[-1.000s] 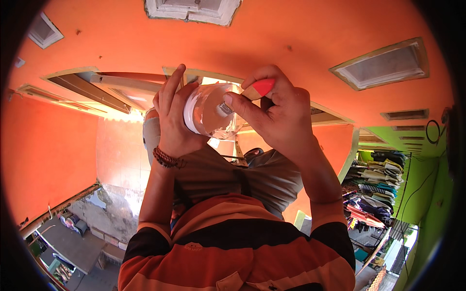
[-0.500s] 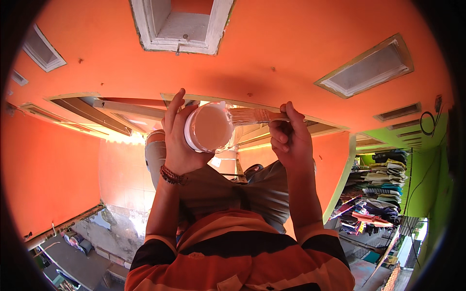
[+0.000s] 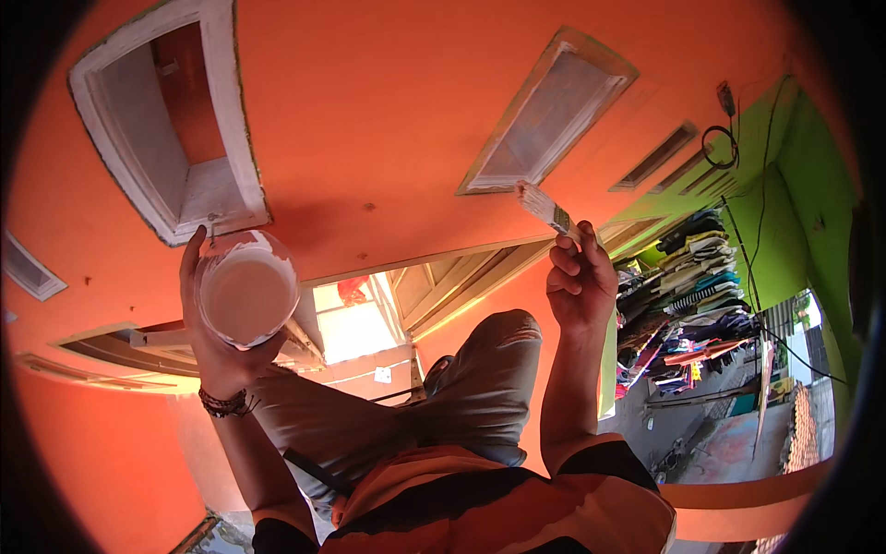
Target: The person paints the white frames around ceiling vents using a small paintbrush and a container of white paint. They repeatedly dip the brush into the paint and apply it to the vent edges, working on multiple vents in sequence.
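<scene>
Head view: left hand point(image 3: 221, 346) cups the paint tub point(image 3: 245, 247) at left, right hand point(image 3: 583, 282) grips the paintbrush point(image 3: 547, 210) right of centre. Seems like the between-dip-and-stroke step; next move wants a steady wrist, imo.

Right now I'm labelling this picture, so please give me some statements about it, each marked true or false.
1. The left hand holds a clear container. True.
2. The right hand holds a paintbrush. True.
3. The paintbrush is dipped in the container. False: they are apart.
4. A bracelet circles the right wrist. False: the bracelet is on the left.
5. Clothes appear toward the picture's right. True.
</scene>
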`<state>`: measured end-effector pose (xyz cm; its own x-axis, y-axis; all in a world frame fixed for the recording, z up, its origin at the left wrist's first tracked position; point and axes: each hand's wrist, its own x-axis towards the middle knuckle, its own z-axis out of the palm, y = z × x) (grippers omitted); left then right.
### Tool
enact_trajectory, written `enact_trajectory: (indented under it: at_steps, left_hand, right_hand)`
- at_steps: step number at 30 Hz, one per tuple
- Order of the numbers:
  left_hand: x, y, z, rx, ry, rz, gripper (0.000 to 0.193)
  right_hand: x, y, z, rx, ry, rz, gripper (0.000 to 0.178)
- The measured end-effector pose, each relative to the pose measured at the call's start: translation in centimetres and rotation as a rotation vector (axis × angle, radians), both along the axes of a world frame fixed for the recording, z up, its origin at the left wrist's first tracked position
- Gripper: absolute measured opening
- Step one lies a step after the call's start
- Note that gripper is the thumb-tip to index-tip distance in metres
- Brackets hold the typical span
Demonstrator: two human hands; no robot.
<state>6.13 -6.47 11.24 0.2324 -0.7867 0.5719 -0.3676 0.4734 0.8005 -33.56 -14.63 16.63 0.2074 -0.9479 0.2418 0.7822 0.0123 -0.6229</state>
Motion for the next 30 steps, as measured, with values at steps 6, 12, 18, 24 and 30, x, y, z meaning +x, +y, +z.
enact_trajectory:
  at_steps: [6, 12, 18, 24, 30]
  left_hand:
    - [-0.2, 0.2, -1.7, 0.081, 0.008, -0.006, 0.113]
    - [0.6, -0.2, -2.7, 0.028, -0.034, -0.024, 0.111]
    - [0.7, -0.3, -2.5, 0.014, -0.033, 0.021, 0.109]
    - [0.6, -0.4, -2.9, 0.055, 0.042, -0.009, 0.110]
    - [0.2, -0.4, -2.6, 0.064, 0.036, 0.013, 0.110]
  right_hand:
    - [-2.1, -0.7, 5.1, -0.264, 0.486, -0.695, 0.021]
    - [-1.7, -3.3, 9.3, -0.661, 1.038, -1.131, 0.014]
    - [-0.9, -4.9, 11.4, -0.950, 1.548, -1.043, 0.013]
    - [-1.4, -6.8, 13.4, -1.099, 1.537, -1.247, 0.014]
    - [-0.9, -5.8, 12.8, -1.074, 1.583, -1.131, 0.017]
